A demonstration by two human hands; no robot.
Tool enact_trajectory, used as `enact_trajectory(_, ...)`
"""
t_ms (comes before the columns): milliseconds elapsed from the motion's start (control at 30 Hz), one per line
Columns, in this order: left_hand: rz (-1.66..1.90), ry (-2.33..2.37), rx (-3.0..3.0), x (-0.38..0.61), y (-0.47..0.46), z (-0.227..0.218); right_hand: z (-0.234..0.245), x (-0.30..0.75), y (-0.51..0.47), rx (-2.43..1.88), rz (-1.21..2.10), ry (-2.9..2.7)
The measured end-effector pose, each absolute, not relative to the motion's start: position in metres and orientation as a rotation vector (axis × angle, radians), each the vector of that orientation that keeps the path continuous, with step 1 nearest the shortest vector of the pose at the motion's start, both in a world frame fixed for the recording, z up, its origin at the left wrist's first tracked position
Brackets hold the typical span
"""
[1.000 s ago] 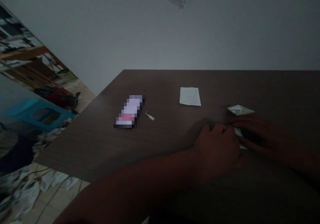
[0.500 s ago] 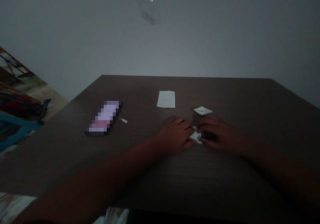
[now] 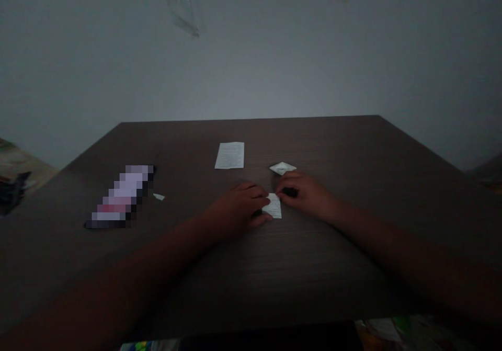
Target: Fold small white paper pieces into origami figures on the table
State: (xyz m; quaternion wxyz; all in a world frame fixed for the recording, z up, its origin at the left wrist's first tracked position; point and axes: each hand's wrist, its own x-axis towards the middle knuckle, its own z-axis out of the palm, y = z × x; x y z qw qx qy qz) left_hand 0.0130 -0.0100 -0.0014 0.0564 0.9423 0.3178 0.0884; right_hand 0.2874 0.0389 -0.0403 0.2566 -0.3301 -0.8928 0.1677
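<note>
A small piece of printed paper (image 3: 275, 208) lies on the table between my two hands. My left hand (image 3: 242, 211) grips its left side, fingers over the upper part and thumb at the lower edge. At the paper's upper right corner, the thumb and fingertips of my right hand (image 3: 301, 191) are pinched together. Just beyond that hand sits a white folded paper (image 3: 282, 168), diamond-shaped like a little paper boat. A flat printed sheet (image 3: 229, 155) rests farther back, to the left of it.
On the left of the brown table (image 3: 188, 142) lies a phone (image 3: 121, 196) with a blurred screen. A paper scrap (image 3: 159, 196) is beside it. Behind the table stands a wall (image 3: 274, 68) with a clear plastic bag (image 3: 182, 6) hanging on it.
The view has turned to the right, so everything sits farther left. My right hand has drawn back from my left, and the small paper between them now shows flatter, with its printed lines visible.
</note>
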Motion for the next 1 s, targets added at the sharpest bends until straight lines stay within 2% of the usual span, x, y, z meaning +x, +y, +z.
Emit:
enact_trajectory(167,0.157,0.982,2.958,0.016,-0.008,-0.003,-0.043,0.276,0.037,-1.089,0.414,-2.346)
enact_trajectory(333,0.071,1.005,3.078,0.02,-0.015,-0.003,-0.042,0.274,0.035,-1.071,0.383,-2.361)
enact_trajectory(600,0.17,0.993,3.072,0.013,-0.008,-0.013,-0.035,0.277,0.019,-0.781,0.525,-2.493)
enact_trajectory(833,0.428,1.127,2.997,0.011,-0.006,-0.019,-0.041,0.273,0.017,-0.832,0.627,-2.409)
enact_trajectory(1000,0.383,1.08,2.937,0.011,-0.001,-0.021,-0.046,0.273,0.022,-0.717,0.572,-2.391)
